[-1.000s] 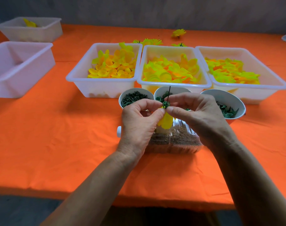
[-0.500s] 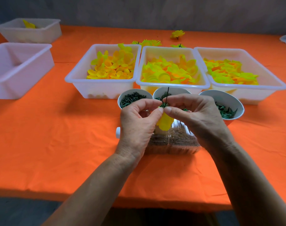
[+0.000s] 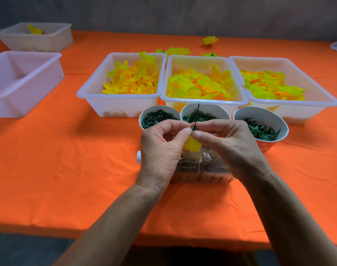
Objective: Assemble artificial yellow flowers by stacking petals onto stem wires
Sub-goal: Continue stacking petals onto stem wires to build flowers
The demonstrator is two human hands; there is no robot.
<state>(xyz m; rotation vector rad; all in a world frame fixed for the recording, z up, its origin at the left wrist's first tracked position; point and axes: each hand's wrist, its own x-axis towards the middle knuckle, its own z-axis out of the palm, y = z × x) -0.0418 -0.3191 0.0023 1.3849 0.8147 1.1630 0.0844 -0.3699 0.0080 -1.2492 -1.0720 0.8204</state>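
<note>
Head view: left hand (image 3: 160, 150) and right hand (image 3: 229, 144) both pinch one thin dark stem wire (image 3: 196, 116) carrying one yellow fabric petal (image 3: 191, 145). Behind stand three white plastic petal bins (image 3: 90, 93) and three white bowls (image 3: 259, 112).

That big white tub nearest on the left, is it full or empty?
Empty, as far as it shows: the white tub has bare walls and floor, unlike the petal tub heaped with yellow petals.

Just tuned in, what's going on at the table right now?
A person is building a yellow flower. The left hand and right hand pinch a thin stem wire that sticks up between their fingertips, with a yellow petal hanging below. Three white bins of yellow petals and three bowls of green parts sit just behind on the orange table.
</note>
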